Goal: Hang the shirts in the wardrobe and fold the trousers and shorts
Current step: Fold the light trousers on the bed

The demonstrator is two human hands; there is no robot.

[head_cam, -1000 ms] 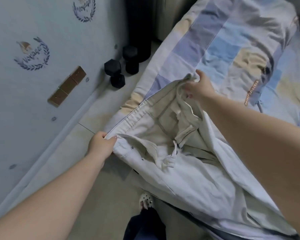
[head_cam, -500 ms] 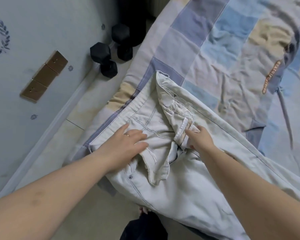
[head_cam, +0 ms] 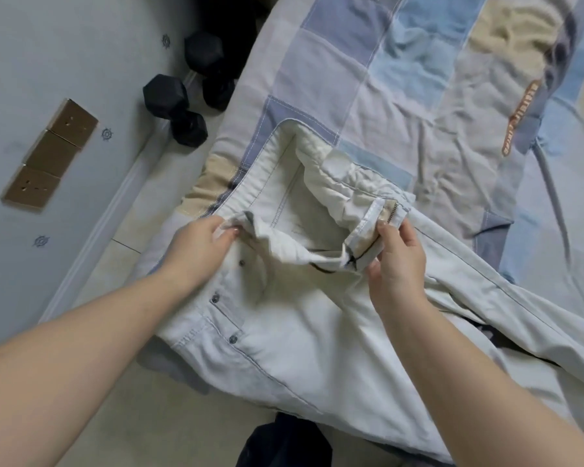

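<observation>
Since half a second ago: left hand (head_cam: 199, 246) has left the flat press on the front panel and now pinches the left flap of the open waistband; right hand (head_cam: 397, 261) has shifted to the fly edge by the zip. View has tilted down slightly.

Trousers (head_cam: 300, 332), pale, lie on the bed (head_cam: 385, 79) at its near corner, waist pointing away toward the quilt, legs trailing right and toward the viewer. Waistband gapes open, inner lining showing.

Fingers: left fingers (head_cam: 228, 230) curled and clamped on the waistband flap; right fingers (head_cam: 385, 230) and thumb pinched on the zip placket.

Step in hand, as judged: closing or squaring up the fly before folding. Next move likely calls for bringing the two flaps together, flattening the front, then laying one leg over the other.

Hidden or unclear: leg ends run out of frame at right. Whether the button is undone cannot be told. Dark fabric (head_cam: 284, 443) at bottom edge is cut off, identity unclear. Dumbbells (head_cam: 182, 106) sit on the floor by the wall.
</observation>
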